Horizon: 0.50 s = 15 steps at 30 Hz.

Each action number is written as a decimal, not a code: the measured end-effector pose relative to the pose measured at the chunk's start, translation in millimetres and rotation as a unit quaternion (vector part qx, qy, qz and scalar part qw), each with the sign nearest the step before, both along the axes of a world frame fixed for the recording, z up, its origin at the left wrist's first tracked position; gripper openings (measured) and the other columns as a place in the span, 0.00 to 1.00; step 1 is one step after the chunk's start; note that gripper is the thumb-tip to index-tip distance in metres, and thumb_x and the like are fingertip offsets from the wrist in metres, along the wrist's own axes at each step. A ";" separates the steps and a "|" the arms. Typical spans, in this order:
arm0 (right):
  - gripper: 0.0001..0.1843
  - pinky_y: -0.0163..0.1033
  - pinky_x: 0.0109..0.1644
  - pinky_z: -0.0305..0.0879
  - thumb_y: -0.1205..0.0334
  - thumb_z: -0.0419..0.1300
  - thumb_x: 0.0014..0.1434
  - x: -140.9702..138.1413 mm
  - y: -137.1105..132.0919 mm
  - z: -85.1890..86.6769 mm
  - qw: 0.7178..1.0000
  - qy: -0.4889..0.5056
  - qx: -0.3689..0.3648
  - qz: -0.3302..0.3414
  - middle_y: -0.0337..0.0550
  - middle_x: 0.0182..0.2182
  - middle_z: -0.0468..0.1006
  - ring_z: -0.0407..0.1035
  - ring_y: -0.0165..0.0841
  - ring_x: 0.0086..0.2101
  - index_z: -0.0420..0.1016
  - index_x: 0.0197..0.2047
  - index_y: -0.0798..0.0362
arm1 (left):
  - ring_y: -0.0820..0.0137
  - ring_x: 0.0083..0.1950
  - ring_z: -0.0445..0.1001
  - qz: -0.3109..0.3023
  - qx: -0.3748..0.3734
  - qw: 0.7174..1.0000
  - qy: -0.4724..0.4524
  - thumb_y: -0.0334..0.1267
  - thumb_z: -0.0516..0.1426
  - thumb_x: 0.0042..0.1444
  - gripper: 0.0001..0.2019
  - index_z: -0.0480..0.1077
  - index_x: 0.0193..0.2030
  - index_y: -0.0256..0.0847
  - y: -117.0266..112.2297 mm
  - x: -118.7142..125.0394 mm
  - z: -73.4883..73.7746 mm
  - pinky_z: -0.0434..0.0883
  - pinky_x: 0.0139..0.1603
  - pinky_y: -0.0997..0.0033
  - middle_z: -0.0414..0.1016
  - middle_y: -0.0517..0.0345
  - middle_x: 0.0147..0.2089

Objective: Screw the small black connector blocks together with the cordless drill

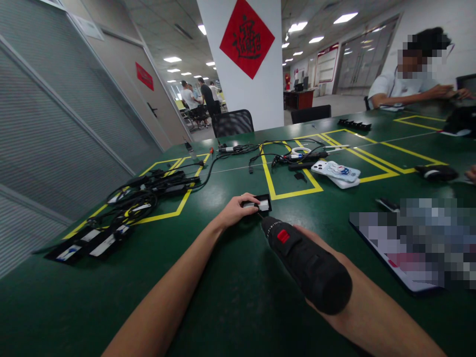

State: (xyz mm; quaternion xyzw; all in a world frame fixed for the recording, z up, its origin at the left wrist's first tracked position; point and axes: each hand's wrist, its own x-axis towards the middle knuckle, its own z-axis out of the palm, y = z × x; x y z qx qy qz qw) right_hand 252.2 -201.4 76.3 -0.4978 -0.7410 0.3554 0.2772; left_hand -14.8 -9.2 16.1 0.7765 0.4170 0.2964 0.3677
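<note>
My right hand [327, 248] is wrapped round a black cordless drill [303, 265] with a red switch on top; the drill's body hides most of the fingers. Its bit points away from me, with the tip at the near edge of a small black part with a white block in it [264, 204]. From the left, my left hand [240, 208] grips that small part against the green table, thumb on the near side and fingers over the top. Whether the bit touches the part or a screw is too small to tell.
Bundled black cables [163, 183] and black parts [89, 243] lie to the left. Beyond my hands are more cables [297, 156], a white tape roll [301, 150] and phones [336, 172]. A laptop-like device [394, 258] lies right. A person [405, 89] sits at the far right.
</note>
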 end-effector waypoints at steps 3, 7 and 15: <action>0.43 0.49 0.61 0.56 0.69 0.57 0.53 -1.2 0.9 4.9 1.000 0.010 0.013 0.010 0.34 0.63 0.57 0.56 0.38 0.60 0.42 0.65 0.33 | 0.63 0.51 0.68 -0.001 0.002 1.000 -0.002 0.42 0.59 0.49 0.14 0.73 0.42 0.39 -0.2 0.1 0.3 0.62 0.55 0.64 0.69 0.52 0.49; 0.42 0.47 0.63 0.54 0.70 0.57 0.53 -2.5 3.1 7.7 1.000 0.025 0.006 0.012 0.31 0.62 0.59 0.57 0.34 0.59 0.44 0.65 0.33 | 0.63 0.52 0.68 0.004 -0.003 1.000 0.003 0.43 0.59 0.49 0.15 0.73 0.42 0.39 -1.0 0.6 1.2 0.62 0.55 0.64 0.69 0.52 0.50; 0.42 0.48 0.62 0.55 0.70 0.58 0.52 -2.5 2.6 6.5 0.998 0.055 0.010 0.007 0.34 0.63 0.58 0.55 0.38 0.60 0.46 0.65 0.35 | 0.63 0.51 0.68 0.004 -0.001 1.000 0.004 0.43 0.59 0.49 0.15 0.73 0.42 0.39 -1.4 0.9 2.6 0.62 0.55 0.64 0.69 0.52 0.49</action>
